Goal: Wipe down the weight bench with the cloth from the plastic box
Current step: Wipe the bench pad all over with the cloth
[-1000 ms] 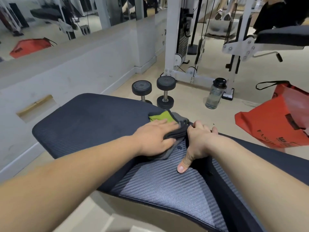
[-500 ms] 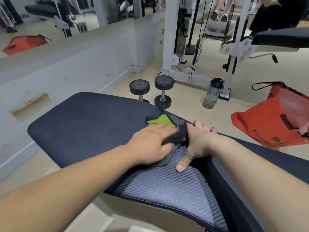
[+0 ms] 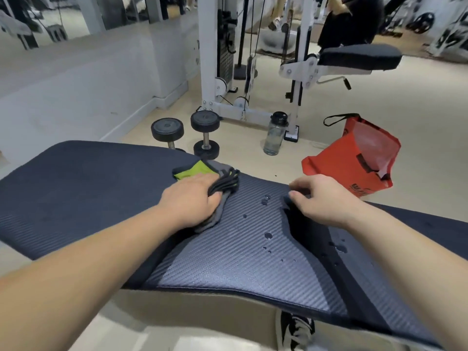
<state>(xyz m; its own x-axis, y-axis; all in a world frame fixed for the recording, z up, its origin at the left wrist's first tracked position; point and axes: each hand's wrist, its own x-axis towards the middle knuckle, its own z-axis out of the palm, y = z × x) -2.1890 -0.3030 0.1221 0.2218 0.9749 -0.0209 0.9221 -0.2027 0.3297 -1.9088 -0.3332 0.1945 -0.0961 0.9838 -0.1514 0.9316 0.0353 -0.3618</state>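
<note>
The left hand [image 3: 195, 198] lay palm-down on the cloth [image 3: 215, 183], fingers curled over its bunched folds and pressing it onto the bench [image 3: 88, 188]. The cloth was grey with a lime-green patch showing past the fingertips, and it sat near the far edge of the bench, where the dark pad met the lighter ribbed panel [image 3: 243, 262]. Part of the cloth stuck out from under the heel of the hand toward the near edge.

The right hand [image 3: 321, 201] rested farther right by the far edge, fingers bent and loosely together, the fingertips touching the pad at the top of a dark gap between 2 sections of the bench. It held nothing. The 2 hands were apart, with wet panel between them.

Water drops [image 3: 266, 198] beaded on the ribbed panel between the hands and toward its middle, and a few more [image 3: 339, 247] lay right of the gap.

On the floor beyond the far edge stood 2 dumbbells [image 3: 187, 133], a bottle [image 3: 274, 134] and a red bag [image 3: 354, 158]. A shoe [image 3: 296, 330] showed below the near edge.
</note>
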